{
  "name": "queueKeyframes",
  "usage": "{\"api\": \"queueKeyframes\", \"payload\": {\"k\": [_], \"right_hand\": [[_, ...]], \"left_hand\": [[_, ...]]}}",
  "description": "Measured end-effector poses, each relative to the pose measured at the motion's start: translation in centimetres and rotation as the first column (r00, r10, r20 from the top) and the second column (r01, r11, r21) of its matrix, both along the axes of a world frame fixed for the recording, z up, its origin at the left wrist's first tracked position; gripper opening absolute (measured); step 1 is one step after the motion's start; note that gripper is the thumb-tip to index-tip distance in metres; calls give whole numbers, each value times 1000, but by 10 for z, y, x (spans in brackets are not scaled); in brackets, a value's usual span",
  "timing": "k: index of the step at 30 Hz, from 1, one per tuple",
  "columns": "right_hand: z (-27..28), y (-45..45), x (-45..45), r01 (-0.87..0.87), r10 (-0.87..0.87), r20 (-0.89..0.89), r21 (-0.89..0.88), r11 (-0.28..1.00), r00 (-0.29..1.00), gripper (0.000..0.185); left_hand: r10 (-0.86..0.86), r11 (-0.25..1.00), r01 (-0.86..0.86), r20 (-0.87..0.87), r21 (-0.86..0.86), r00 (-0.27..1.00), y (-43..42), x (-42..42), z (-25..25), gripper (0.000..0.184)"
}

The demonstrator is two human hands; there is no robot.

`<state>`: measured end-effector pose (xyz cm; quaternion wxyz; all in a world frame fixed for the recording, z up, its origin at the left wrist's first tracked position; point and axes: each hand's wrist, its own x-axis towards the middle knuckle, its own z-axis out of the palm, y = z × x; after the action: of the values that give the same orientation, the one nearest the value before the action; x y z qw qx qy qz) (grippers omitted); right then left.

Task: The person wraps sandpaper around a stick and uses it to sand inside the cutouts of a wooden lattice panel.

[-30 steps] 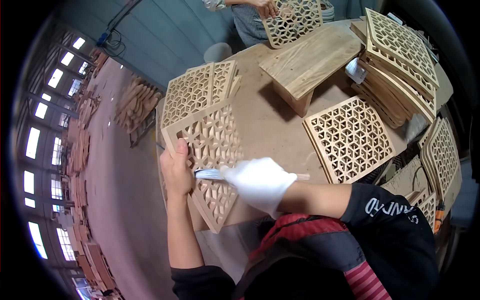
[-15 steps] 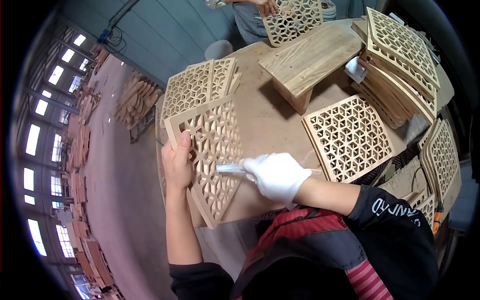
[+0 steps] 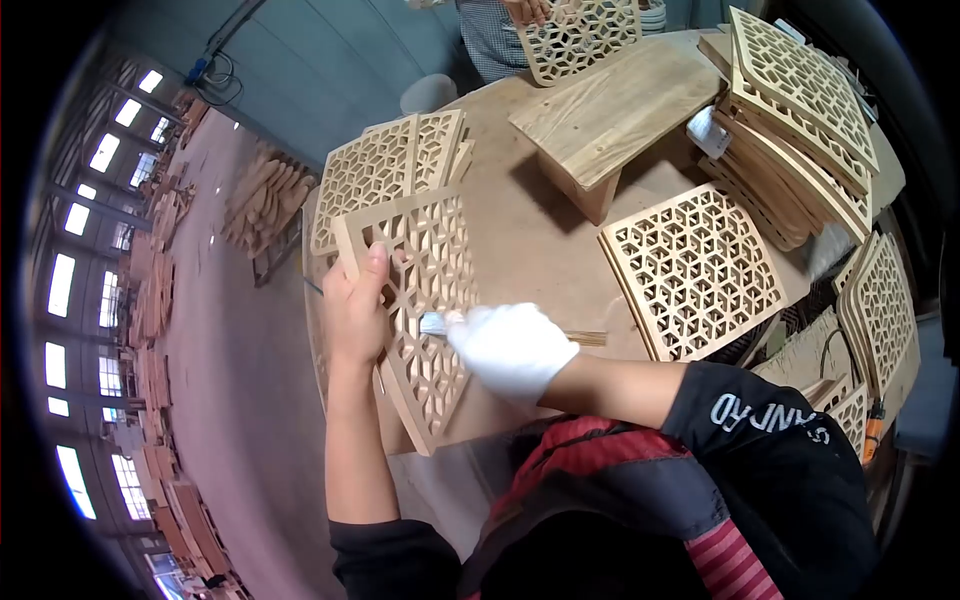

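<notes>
My bare left hand (image 3: 356, 312) grips the left edge of a pale wooden lattice panel (image 3: 406, 408), thumb over its face. The panel stands tilted above the table's near edge. My right hand (image 3: 510, 350), in a white glove, is closed round a thin tool. One end of the tool is a flat, pale blue-grey tip (image 3: 433, 323), lying against the lattice or just over it. From the other side of the glove sticks out a straw-coloured, streaked end (image 3: 586, 338). The glove hides the tool's middle, and I cannot make out its kind.
A lattice panel stack (image 3: 700, 270) lies to the right, more panels (image 3: 385, 165) behind my left hand. A wooden stool-like block (image 3: 620, 110) stands mid-table. Tall panel stacks (image 3: 800, 95) rise at far right. Across the table, another person's hand (image 3: 527, 10) holds a lattice panel (image 3: 580, 40).
My gloved right hand has moved left and slightly up across the panel with the tool, and more of its straw-coloured end shows. My left hand keeps its grip. The view has shifted slightly.
</notes>
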<state>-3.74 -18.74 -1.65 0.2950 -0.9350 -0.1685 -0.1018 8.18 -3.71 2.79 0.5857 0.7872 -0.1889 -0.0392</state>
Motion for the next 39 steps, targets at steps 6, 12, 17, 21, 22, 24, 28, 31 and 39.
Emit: {"api": "queueKeyframes", "payload": {"k": [6, 12, 17, 21, 22, 24, 28, 31, 39], "right_hand": [[-2, 10, 21, -103, 97, -90, -63, 993, 991, 13], [3, 0, 4, 15, -15, 2, 44, 999, 1000, 11], [-4, 8, 23, -133, 135, 49, -40, 990, 990, 12], [10, -2, 1, 11, -12, -37, -40, 999, 999, 16], [11, 2, 0, -11, 9, -48, -53, 999, 999, 16], [18, 8, 8, -53, 49, -54, -85, 995, 997, 15], [4, 6, 16, -66, 66, 76, -6, 998, 995, 17], [-1, 1, 0, 52, -53, 184, 10, 999, 982, 10], [10, -1, -2, 28, -24, 72, -50, 998, 997, 16]], "left_hand": [[-51, 993, 47, 40, 106, 998, -22, -11, 5, 39], [44, 998, -45, -33, -54, 999, -5, -1, 3, 34], [27, 997, -29, 28, 75, 999, -11, -5, 3, 34], [51, 997, -50, 3, -55, 999, 6, 7, 2, 36], [40, 996, -39, 10, -81, 999, 3, 3, 2, 36], [56, 987, -64, 55, 145, 997, -8, -9, 5, 37], [30, 982, -47, 97, 184, 995, -17, -10, 11, 36], [67, 997, -64, 51, -43, 996, -9, -6, 2, 36], [43, 982, -62, 109, 176, 993, -17, -6, 5, 38]]}}
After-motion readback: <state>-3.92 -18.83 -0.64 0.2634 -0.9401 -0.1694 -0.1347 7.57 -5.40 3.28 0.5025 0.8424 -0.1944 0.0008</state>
